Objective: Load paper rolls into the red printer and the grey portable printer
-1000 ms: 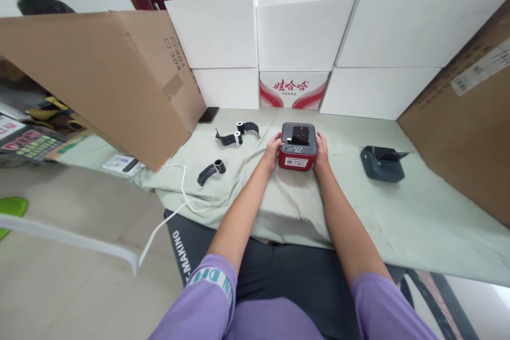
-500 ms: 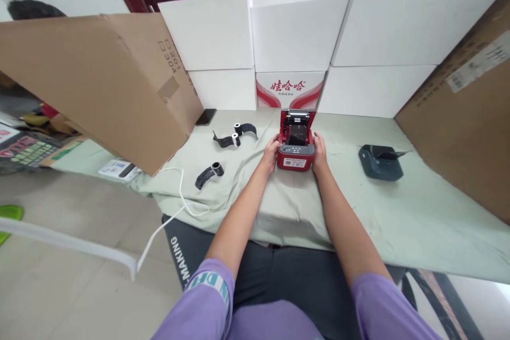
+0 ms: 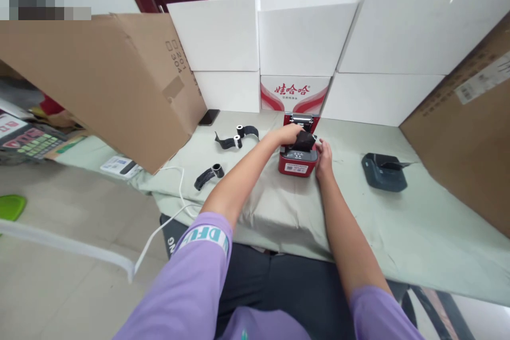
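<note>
A red and dark grey label printer (image 3: 295, 166) stands on the cloth with its lid raised at the back. My left hand (image 3: 292, 132) reaches over its open top, with the fingers closed on a black roll of paper (image 3: 305, 141). The roll sits tilted in or just above the printer's compartment; which of the two I cannot tell. Against the printer's right side, my right hand (image 3: 324, 159) grips the casing with slightly curled fingers. Part of the compartment is hidden behind my left hand and the roll.
Left of the printer lie partly unwound black rolls (image 3: 237, 141), another black roll (image 3: 217, 171) and a phone (image 3: 209, 117). A white cable (image 3: 181, 188) trails off the table. A dark printer (image 3: 384, 172) stands right. White boxes (image 3: 215, 37) and cardboard (image 3: 151, 85) border the table.
My left hand has left the printer's left side and moved up over its top onto the black roll. The roll now looks tilted. My right hand stays at the right side.
</note>
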### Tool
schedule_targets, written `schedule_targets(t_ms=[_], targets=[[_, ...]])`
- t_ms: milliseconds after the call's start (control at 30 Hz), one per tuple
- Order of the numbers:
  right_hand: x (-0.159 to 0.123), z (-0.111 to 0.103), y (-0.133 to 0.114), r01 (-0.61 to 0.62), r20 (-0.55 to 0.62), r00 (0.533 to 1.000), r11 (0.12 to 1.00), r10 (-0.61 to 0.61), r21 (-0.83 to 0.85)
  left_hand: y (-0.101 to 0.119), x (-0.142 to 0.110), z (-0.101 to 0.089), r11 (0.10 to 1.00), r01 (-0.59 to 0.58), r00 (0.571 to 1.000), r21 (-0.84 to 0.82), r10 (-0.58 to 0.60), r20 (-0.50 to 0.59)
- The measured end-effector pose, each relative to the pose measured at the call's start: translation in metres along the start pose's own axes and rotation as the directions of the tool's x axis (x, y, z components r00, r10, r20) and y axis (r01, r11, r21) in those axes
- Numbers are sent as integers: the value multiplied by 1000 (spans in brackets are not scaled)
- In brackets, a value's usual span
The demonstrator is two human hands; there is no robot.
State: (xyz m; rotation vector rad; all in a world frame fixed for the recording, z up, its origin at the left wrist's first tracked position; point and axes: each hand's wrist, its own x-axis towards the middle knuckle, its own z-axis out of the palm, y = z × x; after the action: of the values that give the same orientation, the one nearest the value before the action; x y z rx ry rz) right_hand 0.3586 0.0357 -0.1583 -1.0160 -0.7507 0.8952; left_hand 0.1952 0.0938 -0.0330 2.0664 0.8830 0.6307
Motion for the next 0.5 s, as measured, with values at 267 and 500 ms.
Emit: schedule_targets(t_ms=[267,500], targets=[[3,2,1,11,-23,1000,1000,-10,17,-23,7,23,989,-21,990,148,41,-137],[3,3,1,2,-16,1000,1000,-2,-11,-2,-15,10,947,-82,993,311,103,-52]])
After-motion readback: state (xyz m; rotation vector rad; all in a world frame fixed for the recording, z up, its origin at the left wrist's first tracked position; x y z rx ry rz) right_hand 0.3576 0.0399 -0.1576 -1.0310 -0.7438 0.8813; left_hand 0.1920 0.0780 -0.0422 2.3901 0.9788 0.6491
